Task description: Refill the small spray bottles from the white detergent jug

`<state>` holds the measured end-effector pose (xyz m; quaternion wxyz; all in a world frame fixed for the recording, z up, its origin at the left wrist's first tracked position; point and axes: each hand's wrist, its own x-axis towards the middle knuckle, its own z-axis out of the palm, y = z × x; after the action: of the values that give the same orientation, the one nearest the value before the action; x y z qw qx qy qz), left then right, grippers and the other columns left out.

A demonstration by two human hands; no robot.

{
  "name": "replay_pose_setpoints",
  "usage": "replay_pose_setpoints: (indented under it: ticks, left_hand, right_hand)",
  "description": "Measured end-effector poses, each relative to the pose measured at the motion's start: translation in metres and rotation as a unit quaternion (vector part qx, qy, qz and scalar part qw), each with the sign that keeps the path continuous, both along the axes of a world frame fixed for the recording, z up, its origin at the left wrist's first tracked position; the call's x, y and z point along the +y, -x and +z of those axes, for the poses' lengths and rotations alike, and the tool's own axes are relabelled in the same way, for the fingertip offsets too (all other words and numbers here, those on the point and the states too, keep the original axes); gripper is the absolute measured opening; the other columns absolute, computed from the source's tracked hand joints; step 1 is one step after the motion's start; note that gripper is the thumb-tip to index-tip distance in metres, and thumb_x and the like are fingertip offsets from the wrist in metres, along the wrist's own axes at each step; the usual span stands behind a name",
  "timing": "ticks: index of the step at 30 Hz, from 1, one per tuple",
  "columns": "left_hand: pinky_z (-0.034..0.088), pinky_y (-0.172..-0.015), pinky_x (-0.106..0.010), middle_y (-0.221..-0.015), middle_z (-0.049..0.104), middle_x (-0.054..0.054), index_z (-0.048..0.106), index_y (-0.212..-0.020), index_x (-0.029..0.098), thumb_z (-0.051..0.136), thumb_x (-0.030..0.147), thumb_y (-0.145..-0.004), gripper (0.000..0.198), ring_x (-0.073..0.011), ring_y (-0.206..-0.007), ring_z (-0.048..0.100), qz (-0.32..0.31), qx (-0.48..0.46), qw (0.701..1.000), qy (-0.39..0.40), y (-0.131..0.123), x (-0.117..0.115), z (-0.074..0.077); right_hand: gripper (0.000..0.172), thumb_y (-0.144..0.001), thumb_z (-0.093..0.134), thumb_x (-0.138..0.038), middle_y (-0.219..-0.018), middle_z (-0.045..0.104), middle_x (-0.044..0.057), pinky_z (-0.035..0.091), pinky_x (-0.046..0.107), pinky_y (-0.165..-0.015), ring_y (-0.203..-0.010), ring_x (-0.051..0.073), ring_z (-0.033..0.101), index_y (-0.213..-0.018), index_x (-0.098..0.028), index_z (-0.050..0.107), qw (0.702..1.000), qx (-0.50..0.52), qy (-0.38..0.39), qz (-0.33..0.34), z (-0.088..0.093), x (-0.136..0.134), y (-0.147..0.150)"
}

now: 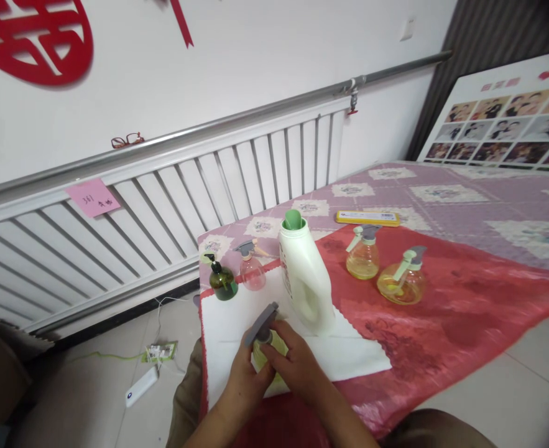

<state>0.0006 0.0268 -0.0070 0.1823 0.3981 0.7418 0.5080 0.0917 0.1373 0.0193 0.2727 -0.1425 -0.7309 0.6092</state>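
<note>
Both my hands wrap a small yellow-green spray bottle (268,350) with a grey trigger head, standing on a white cloth (349,358) at the near edge of the bed. My left hand (245,372) cups the bottle's left side, fingers closed round it. My right hand (297,367) grips its right side and neck. Just behind stands a tall white detergent jug (304,277) with a green spout.
Two yellow spray bottles (362,252) (402,277) sit on the red cloth (465,311) to the right. A dark green pump bottle (222,277) and a pink spray bottle (252,266) stand at the left. A yellow case (367,218) lies behind. A radiator (162,211) lines the wall.
</note>
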Motion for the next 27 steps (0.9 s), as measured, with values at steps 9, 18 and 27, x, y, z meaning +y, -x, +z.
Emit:
replay_pose_setpoints:
  ticks: [9,18,27]
  left_hand:
    - [0.044,-0.103,-0.049,-0.119,0.064,-0.011,0.053,-0.120,0.019,0.061,0.032,-0.080,0.043,-0.0270,-0.114,0.058,0.003,0.002,1.000,0.005,0.0016,0.0003,-0.0032]
    - [0.043,-0.104,-0.048,-0.114,0.066,-0.009,0.056,-0.117,0.020,0.064,0.037,-0.079,0.043,-0.0270,-0.112,0.060,0.007,-0.003,1.000,0.009,0.0009,-0.0001,-0.0021]
    - [0.039,-0.107,-0.050,-0.124,0.062,-0.013,0.052,-0.124,0.017,0.061,0.038,-0.080,0.050,-0.0296,-0.119,0.056,-0.004,-0.017,1.000,0.020,0.0000,0.0005,0.0042]
  right_hand:
    - [0.028,-0.078,0.060,-0.024,-0.109,0.071,0.007,0.048,0.042,-0.094,-0.104,0.026,0.064,-0.106,-0.022,0.065,1.000,-0.018,0.013,-0.013,0.0012,-0.0006,0.0003]
    - [0.024,-0.080,0.057,-0.028,-0.103,0.069,0.007,0.050,0.040,-0.087,-0.097,0.024,0.065,-0.102,-0.021,0.061,1.000,-0.019,-0.001,-0.017,-0.0006,-0.0025,0.0013]
    - [0.025,-0.083,0.052,-0.028,-0.103,0.065,0.008,0.047,0.040,-0.087,-0.098,0.025,0.062,-0.105,-0.019,0.058,0.999,-0.026,-0.013,0.016,0.0026,-0.0010,-0.0020]
